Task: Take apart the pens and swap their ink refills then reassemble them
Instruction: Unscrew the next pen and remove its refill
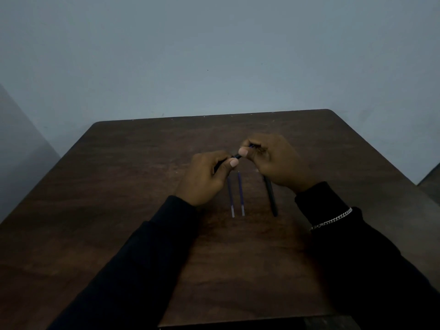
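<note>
Both hands hold one dark pen [237, 155] above the middle of the brown table [133, 186]. My left hand [204, 177] grips the pen's barrel, which pokes out of the fist at the lower left. My right hand [273, 160] pinches the pen's other end, where a bit of blue shows between the fingers. Below the hands two thin blue refills lie side by side on the table, the left refill [230, 198] and the right refill [241, 195], both with pale near ends. A second dark pen barrel [271, 196] lies to their right, partly under my right hand.
The table's far edge meets a plain grey-blue wall [214, 55]. A silver chain bracelet [333, 219] sits over my right black sleeve. The room is dim, and small pen parts cannot be made out.
</note>
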Tool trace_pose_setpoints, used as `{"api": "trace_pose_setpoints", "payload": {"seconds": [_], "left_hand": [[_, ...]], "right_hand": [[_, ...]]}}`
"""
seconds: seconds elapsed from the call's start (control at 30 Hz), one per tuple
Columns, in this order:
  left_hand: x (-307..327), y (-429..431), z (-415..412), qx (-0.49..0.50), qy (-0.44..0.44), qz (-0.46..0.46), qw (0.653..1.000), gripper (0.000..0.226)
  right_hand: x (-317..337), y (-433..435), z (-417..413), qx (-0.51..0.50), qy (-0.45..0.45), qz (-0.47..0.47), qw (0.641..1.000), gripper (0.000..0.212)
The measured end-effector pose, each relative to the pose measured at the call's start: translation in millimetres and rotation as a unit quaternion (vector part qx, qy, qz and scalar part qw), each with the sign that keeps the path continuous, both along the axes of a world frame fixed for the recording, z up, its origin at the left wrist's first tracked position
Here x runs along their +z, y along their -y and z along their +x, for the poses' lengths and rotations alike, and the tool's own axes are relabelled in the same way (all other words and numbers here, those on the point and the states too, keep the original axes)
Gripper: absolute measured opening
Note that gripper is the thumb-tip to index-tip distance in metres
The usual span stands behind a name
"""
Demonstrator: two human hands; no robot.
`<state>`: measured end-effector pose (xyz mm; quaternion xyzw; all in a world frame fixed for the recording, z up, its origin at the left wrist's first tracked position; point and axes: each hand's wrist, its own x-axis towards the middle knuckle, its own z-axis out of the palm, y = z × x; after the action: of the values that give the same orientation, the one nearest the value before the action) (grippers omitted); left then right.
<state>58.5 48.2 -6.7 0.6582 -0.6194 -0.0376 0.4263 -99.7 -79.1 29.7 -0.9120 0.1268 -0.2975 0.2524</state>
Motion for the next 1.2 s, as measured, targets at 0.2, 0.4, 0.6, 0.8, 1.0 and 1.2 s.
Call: {"api": "trace_pose_setpoints", "payload": {"seconds": [0.2, 0.4, 0.6, 0.8, 1.0, 1.2], "left_hand": [[-3.4, -0.5, 2.5, 0.013, -0.020, -0.004, 1.000, 0.036], [-4.3, -0.9, 2.3, 0.018, -0.021, 0.005, 1.000, 0.029], [-3.5, -1.1, -1.0, 0.009, 0.008, -0.019, 1.000, 0.030], [-5.9, 0.4, 0.2, 0.008, 0.018, -0.019, 1.000, 0.031], [-6.4, 0.0, 2.5, 0.011, 0.013, -0.013, 1.000, 0.033], [-6.6, 0.8, 0.1, 0.007, 0.007, -0.022, 1.000, 0.032]], "right_hand": [[0.4, 2.1, 0.5, 0.032, 0.004, 0.093, 0.995, 0.007], [0.9, 5.7, -4.5, 0.087, 0.015, 0.141, 0.986, 0.035], [-4.3, 4.9, 2.7, -0.015, 0.010, 0.165, 0.986, 0.038], [-4.8, 7.6, 0.8, 0.031, 0.010, 0.197, 0.980, 0.019], [-1.3, 10.3, -1.7, 0.078, -0.005, 0.197, 0.977, 0.018], [-1.2, 7.3, -0.4, 0.056, 0.002, 0.276, 0.960, 0.013]]}}
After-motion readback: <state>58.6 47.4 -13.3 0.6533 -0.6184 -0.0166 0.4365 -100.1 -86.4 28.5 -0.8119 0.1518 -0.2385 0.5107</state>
